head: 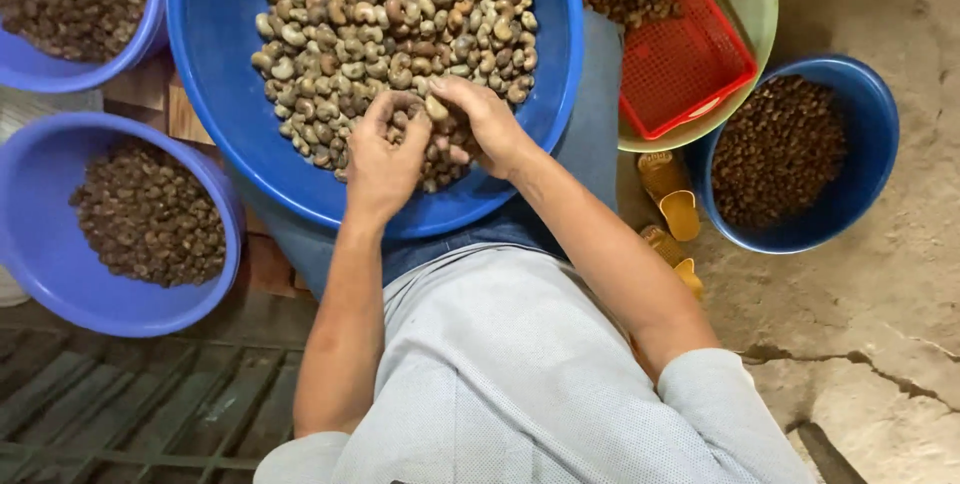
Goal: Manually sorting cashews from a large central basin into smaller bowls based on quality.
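1. My left hand (383,159) and right hand (487,124) both rested in the heap of raw cashew nuts (395,29) inside the big blue basin (215,94) on my lap, at the heap's six o'clock edge.
2. The nuts lay from my fingertips toward twelve o'clock; the bulk of the pile spread away from me, so neither hand was clearly nearer to it.
3. My left fingers (392,104) were curled loosely, partly closed over a few nuts; whether they truly gripped any, I could not tell.
4. My right fingers (450,89) were bent and pinched toward ten o'clock, touching nuts between the two hands; what they had hold of was hidden.
5. The nuts were kidney-shaped and lay jumbled, their long axes pointing every way, with no common direction.
6. A red basket (680,54) sat at two o'clock, and smaller basins of darker nuts at nine.
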